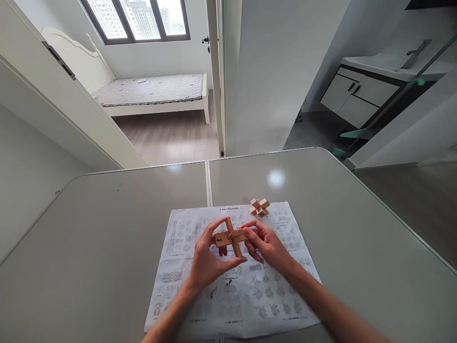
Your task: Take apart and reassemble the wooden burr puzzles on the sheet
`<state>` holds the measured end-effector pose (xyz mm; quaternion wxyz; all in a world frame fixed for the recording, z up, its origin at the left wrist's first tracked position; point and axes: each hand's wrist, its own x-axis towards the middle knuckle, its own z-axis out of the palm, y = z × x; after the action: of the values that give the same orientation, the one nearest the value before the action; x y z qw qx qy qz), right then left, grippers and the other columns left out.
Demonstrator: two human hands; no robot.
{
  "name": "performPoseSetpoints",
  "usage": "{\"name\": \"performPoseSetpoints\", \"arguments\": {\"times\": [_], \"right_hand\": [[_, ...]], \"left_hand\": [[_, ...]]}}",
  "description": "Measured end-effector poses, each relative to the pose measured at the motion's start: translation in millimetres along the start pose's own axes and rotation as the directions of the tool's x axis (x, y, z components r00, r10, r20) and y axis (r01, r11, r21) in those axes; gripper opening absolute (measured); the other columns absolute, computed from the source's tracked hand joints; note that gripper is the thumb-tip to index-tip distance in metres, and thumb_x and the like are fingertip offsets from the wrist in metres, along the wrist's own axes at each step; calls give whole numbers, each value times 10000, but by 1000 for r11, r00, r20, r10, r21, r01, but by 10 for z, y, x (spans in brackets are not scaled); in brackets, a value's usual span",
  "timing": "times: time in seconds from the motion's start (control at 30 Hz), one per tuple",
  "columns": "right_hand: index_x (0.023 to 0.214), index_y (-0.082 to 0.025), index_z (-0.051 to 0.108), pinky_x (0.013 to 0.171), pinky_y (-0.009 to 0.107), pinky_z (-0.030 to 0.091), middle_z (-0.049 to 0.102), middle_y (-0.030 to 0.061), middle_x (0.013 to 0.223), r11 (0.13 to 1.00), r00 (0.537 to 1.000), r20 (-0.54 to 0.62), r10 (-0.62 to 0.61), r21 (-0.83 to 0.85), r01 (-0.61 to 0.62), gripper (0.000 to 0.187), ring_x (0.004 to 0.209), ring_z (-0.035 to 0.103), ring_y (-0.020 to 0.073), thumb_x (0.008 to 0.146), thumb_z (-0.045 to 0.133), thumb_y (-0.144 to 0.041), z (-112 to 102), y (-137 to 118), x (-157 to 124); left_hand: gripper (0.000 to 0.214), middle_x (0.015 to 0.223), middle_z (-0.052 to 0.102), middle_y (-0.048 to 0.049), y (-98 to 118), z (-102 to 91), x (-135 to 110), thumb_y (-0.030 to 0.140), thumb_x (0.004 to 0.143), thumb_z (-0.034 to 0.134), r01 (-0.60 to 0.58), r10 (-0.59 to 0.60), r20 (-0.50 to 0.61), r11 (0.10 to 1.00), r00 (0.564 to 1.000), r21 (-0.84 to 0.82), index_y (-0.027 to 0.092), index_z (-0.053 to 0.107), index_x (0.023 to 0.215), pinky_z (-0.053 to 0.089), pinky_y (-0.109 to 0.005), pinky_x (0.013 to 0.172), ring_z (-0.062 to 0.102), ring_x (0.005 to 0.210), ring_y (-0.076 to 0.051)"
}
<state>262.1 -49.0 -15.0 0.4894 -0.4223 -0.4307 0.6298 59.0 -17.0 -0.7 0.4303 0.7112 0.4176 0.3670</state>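
Between both hands, above the paper, is a wooden interlocking puzzle (224, 239) of flat crossed pieces with a dark mark on its left end. My left hand (210, 257) grips it, the forefinger at the top end of the upright piece and the thumb at the bottom end. My right hand (266, 243) pinches the right end between thumb and fingers. Beneath them lies a printed instruction sheet (200, 305) covered in small diagrams. A second, paler wooden burr puzzle (260, 207) sits on the sheet's top edge, beyond my right hand and apart from it.
The sheet lies on a grey table (89, 247) with a light seam (208, 183) down its middle and rounded far corners. Past the table are a doorway with a bed (153, 90), a white wall (274, 71) and a sink cabinet (360, 90) at right.
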Motion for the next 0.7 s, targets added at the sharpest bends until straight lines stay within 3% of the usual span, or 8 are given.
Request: {"name": "performPoseSetpoints", "arguments": {"times": [0.23,0.4,0.53,0.7], "right_hand": [[1050,-204,595,377,206,299,496,-106,517,1000,1000,-16,6,-5,-7,394,348,385,72,999,616,-594,6,-35,-10],[1047,-214,573,416,224,345,515,-103,491,999,1000,1,-28,-35,28,393,367,413,91,994,614,-601,-3,-64,-43],[1042,-222,569,426,218,343,487,-110,503,993,994,-56,-89,-85,84,329,390,402,88,1014,605,-548,16,-70,-74],[1035,-223,568,432,213,342,482,-110,520,992,992,-96,-82,-102,72,295,411,399,87,1011,602,-515,49,-44,-71]], "left_hand": [[874,1117,733,-47,30,-10,5,390,660,968,-8,8,-11,1000,1000,15,302,549,1422,629,-313,699,607,602,-95],[913,1129,760,-74,2,-7,12,342,683,954,57,-49,88,994,995,-95,279,504,1476,638,-319,748,724,793,-179],[916,1053,770,-60,-20,10,8,330,717,930,40,-26,136,994,990,-104,270,465,1503,633,-326,753,723,787,-181],[874,1337,690,-101,-22,8,-3,335,700,937,-10,10,69,1000,998,9,302,505,1459,625,-369,836,723,843,-179]]}}
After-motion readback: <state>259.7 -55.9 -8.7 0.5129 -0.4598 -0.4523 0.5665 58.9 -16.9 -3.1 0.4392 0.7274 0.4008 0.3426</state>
